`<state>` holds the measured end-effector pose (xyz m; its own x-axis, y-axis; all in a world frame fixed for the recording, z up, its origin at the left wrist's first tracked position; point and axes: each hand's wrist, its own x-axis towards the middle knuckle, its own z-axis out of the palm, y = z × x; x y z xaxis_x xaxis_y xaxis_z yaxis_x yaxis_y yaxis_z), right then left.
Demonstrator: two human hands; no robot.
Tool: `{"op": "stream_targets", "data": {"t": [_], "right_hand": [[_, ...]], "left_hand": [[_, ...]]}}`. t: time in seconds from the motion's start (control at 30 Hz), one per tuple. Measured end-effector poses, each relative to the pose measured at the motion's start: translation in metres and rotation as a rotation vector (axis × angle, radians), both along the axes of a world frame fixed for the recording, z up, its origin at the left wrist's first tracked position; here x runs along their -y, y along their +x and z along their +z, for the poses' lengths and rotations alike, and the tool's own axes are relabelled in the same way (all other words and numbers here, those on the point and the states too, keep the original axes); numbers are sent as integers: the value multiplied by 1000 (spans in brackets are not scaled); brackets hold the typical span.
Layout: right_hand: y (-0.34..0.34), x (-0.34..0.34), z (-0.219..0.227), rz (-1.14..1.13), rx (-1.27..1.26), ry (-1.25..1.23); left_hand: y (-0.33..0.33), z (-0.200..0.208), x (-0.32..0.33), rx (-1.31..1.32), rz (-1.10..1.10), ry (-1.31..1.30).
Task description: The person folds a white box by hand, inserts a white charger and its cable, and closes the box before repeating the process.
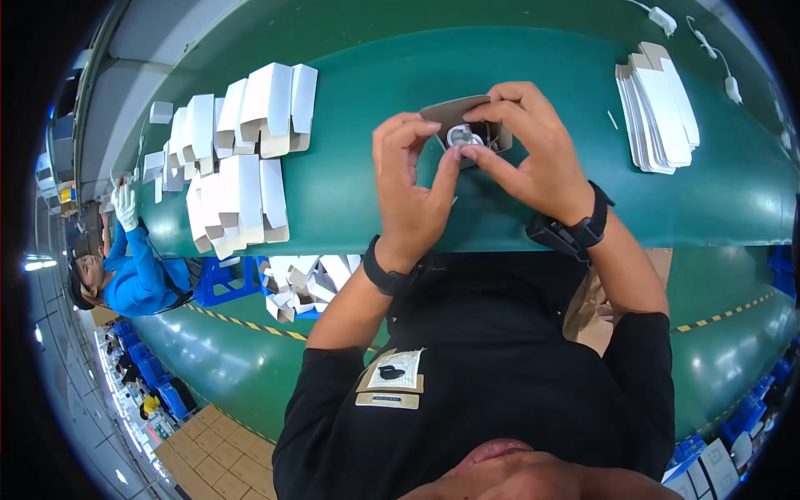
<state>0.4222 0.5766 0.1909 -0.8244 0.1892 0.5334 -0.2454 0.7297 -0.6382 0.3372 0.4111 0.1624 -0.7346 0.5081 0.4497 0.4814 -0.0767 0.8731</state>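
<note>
Between my two hands is a small cardboard box (452,109), its brown inside facing up and one flap standing raised. A round white and grey item (460,135), perhaps a coiled cable, shows in its opening; its exact kind is hard to make out. My left hand (414,171) grips the box's left side, the fingers at the raised flap and the thumb at the near edge. On the other side, my right hand (537,154) holds the box with its fingers over the far edge, its thumb meeting the left one near the white item.
Several folded-up white boxes (242,200) stand in rows on the green table (375,83) at left. Flat white cartons (658,108) are stacked at right. Corded white switches (662,21) lie at the far right. A person (137,275) in blue works at far left. Below sits a bin of boxes (304,287).
</note>
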Motion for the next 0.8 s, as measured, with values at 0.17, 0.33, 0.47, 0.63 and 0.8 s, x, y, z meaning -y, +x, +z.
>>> {"op": "stream_targets", "data": {"t": [0.17, 0.33, 0.47, 0.63, 0.8], "right_hand": [[-8, 8, -9, -8, 3, -210], [-10, 9, -11, -67, 49, -223], [-2, 21, -19, 85, -100, -640], [-2, -2, -17, 253, 118, -1072], [-15, -17, -19, 460, 313, -1198]], "left_hand": [[2, -2, 3, 86, -29, 90], [-8, -2, 6, -274, 59, -92], [-11, 1, 3, -431, 67, -173], [-21, 13, 3, -584, 18, -293], [-26, 11, 6, -514, -108, -308]]}}
